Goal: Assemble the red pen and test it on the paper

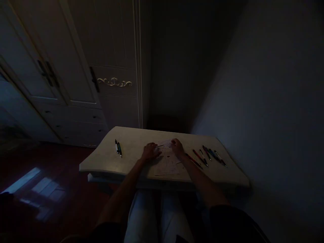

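My left hand [151, 151] rests at the left edge of a sheet of printed paper [168, 163] on a white desk [134, 143]. My right hand [177, 147] lies on the sheet's far right part, with its fingers curled. A thin dark pen or pencil [160, 145] shows between my hands, and the dim light hides which hand grips it. Several pens [209, 156] lie to the right of my right hand, some with red barrels. A pair of pens [118, 148] lies on the left of the desk.
The desk's front edge sits above my knees in light trousers [141, 216]. A white wardrobe with dark handles [71, 71] stands behind on the left, and a dark wall [265, 111] rises on the right. A reddish wooden floor [50, 175] lies to the left.
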{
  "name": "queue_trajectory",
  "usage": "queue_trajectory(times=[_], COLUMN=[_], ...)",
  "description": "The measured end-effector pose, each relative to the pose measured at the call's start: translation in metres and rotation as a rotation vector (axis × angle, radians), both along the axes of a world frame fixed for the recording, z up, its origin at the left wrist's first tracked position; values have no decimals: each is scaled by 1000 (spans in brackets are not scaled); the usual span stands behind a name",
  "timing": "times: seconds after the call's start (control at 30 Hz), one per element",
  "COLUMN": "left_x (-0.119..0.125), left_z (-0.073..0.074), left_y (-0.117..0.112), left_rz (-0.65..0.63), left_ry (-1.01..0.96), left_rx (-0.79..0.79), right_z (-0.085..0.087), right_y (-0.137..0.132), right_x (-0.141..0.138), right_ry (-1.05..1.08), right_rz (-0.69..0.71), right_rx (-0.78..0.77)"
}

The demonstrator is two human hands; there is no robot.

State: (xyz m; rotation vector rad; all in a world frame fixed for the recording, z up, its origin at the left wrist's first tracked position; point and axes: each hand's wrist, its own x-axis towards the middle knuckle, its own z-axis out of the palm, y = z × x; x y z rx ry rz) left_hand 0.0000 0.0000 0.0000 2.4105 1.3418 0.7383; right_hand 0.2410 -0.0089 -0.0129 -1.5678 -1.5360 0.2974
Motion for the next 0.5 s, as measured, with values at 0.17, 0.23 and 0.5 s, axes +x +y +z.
queue_trajectory(times=[0.17, 0.23, 0.5], left_x=[2, 5, 17], left_z=[-5, -6, 4], left_y=[15, 19, 24], left_rz=[-113, -90, 1], left_ry=[157, 160, 138], left_rx=[31, 28, 13], right_z=[-8, -9, 7], right_y=[5, 5, 9], right_x=[6, 5, -17], right_ry=[-25, -35, -150], right_rz=[-24, -26, 64], right_rx=[-24, -33, -33])
